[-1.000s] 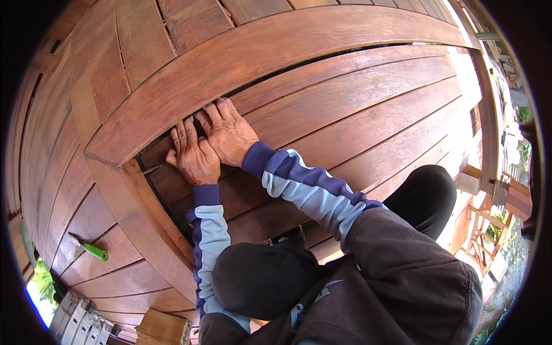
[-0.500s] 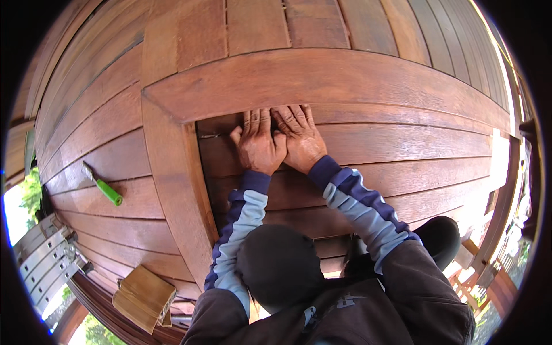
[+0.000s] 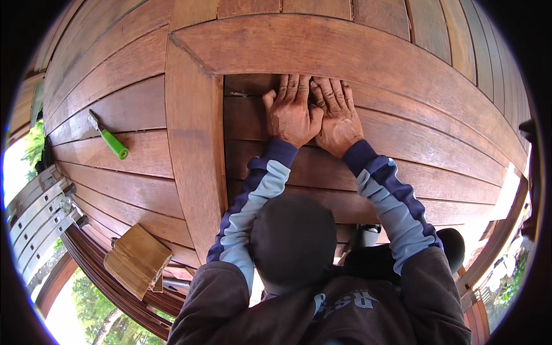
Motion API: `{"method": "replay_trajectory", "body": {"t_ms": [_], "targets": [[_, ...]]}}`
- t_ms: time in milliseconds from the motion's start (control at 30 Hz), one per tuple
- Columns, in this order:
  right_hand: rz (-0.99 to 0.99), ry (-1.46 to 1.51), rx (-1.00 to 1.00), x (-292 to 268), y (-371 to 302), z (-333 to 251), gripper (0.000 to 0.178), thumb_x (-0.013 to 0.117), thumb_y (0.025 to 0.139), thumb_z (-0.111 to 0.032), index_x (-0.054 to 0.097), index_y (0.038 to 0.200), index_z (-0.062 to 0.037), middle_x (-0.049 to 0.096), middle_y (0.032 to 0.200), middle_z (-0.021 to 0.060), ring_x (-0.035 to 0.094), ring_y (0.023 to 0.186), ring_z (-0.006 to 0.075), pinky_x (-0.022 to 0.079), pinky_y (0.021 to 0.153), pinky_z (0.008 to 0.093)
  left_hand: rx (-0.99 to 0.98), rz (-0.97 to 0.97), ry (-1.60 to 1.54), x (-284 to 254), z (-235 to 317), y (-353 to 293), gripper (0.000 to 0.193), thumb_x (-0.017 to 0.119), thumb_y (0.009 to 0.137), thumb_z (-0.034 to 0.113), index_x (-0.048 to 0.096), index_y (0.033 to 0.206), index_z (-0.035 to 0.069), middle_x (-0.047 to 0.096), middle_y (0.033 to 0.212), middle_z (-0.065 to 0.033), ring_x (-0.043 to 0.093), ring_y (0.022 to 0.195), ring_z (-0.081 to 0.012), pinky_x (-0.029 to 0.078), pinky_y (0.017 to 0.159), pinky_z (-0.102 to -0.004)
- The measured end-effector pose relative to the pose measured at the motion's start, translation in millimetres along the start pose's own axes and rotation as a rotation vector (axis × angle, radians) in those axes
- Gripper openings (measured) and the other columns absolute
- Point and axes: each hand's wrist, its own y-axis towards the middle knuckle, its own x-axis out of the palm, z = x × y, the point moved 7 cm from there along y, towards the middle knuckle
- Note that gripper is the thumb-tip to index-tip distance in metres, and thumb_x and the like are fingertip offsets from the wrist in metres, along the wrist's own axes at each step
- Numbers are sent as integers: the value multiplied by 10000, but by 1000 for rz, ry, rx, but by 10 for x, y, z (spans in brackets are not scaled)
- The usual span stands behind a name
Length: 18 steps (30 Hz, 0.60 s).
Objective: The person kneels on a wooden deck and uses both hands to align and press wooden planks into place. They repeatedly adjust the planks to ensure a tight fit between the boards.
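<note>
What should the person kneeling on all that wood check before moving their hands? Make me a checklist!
1. Left hand free of tools: ok, it lies spread on the planks.
2. Right hand free of tools: ok, spread beside the left.
3. Fingers clear of the wide board's edge: not ok, their tips are right at it.
4. Tips slipped under that edge: cannot tell.
5. Green-handled tool away from the hands: ok, it lies off to the left.
</note>
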Motion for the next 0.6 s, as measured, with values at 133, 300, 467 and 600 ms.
{"method": "replay_trajectory", "body": {"t_ms": [133, 300, 467, 600], "targets": [[-84, -1, 10, 42, 13, 15, 632, 502, 860, -307, 390, 1407, -11, 304, 1499, 161, 186, 1417, 359, 123, 1152, 516, -26, 2, -22, -25, -11, 18, 597, 528, 736, 286, 551, 1265, 11, 539, 1311, -207, 458, 1285, -300, 315, 949, -454], [-95, -1, 18, 73, 4, 32, 634, 484, 869, -318, 375, 1415, -16, 286, 1502, 160, 184, 1413, 363, 109, 1152, 523, -31, 5, 26, -13, -16, 20, 569, 545, 729, 288, 580, 1223, 8, 573, 1266, -202, 482, 1261, -293, 322, 945, -451], [-28, -12, -1, 63, -2, 22, 618, 466, 876, -330, 390, 1399, -9, 280, 1505, 162, 178, 1412, 378, 83, 1152, 532, -11, 36, 1, -23, -4, 7, 564, 538, 739, 287, 578, 1232, 14, 565, 1286, -185, 487, 1261, -281, 327, 937, -443], [-15, -21, 2, 43, 8, 10, 614, 457, 878, -341, 401, 1383, 3, 282, 1498, 178, 172, 1411, 390, 76, 1148, 549, -20, 40, 17, -20, -5, 23, 560, 525, 750, 282, 574, 1247, 29, 553, 1309, -173, 480, 1271, -269, 326, 932, -437]]}}
